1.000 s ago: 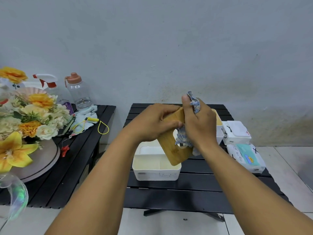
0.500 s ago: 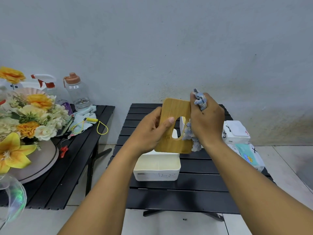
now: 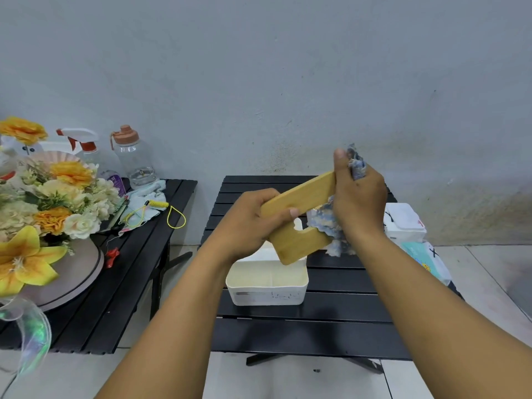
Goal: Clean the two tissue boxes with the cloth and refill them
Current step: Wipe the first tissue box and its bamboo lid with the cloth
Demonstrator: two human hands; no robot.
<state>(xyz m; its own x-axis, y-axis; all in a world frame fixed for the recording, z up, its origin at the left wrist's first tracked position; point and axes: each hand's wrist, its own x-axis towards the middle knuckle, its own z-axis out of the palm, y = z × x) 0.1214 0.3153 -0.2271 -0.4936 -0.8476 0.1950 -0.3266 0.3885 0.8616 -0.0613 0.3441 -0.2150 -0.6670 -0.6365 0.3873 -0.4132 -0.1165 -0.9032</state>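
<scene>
Head view: left hand point(image 3: 253, 223) grips bamboo lid point(image 3: 293, 244); right hand point(image 3: 359, 200) clutches cloth point(image 3: 324, 223), wiping lid's edge. Next, probably: wipe the other face.

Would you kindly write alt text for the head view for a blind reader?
The left hand holds a wooden lid while the right hand presses a cloth to it, above an open white box on a black table.

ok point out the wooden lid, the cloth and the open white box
wooden lid point(image 3: 294, 246), head view, on its bare face below the slot
cloth point(image 3: 323, 223), head view, on the bunched part beside the lid's right end
white box point(image 3: 267, 297), head view, on its front wall
</scene>
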